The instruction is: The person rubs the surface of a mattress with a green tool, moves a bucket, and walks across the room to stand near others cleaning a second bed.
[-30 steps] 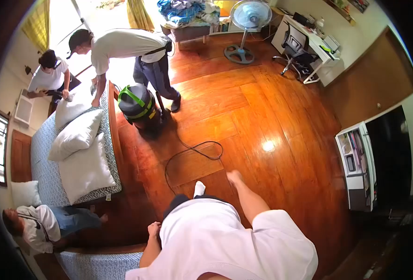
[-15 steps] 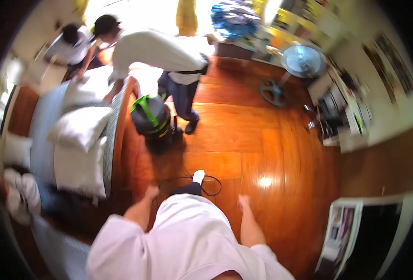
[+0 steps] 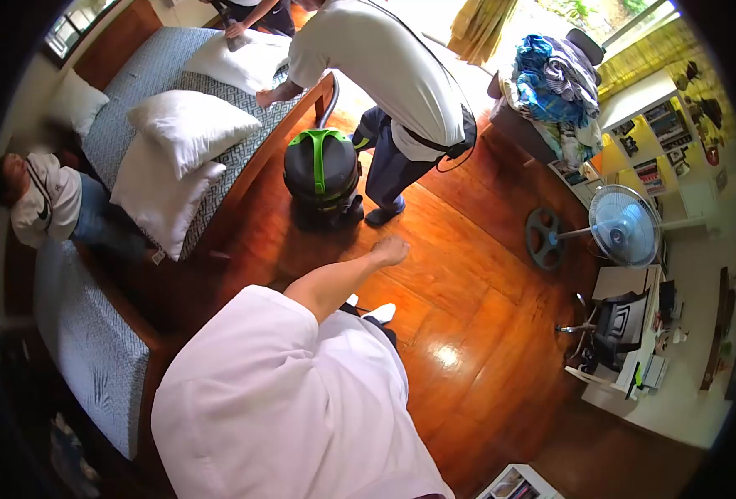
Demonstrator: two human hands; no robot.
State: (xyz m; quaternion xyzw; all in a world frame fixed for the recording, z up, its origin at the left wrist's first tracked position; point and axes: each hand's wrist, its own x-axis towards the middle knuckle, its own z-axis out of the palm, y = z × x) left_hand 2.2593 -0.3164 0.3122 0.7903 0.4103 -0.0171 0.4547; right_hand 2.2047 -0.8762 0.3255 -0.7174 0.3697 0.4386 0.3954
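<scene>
My left hand (image 3: 391,249) is stretched forward over the wooden floor, its fingers curled in with no object showing in them. Nearest to it stands a black canister vacuum cleaner (image 3: 300,170) with a bright green handle, apart from the hand. A co-worker in a white shirt (image 3: 393,71) bends beside the vacuum cleaner, one hand at the bed's edge. My right hand is out of view.
Several white pillows (image 3: 189,129) lie on the bed at left, where a person (image 3: 52,195) sits. Another person (image 3: 256,17) is beyond the bed. A standing fan (image 3: 624,224), a desk chair (image 3: 617,324) and a heap of clothes (image 3: 555,83) are at right.
My view has turned left and moved nearer the bed and vacuum cleaner. My left hand has swung forward from my side; my right hand has left view.
</scene>
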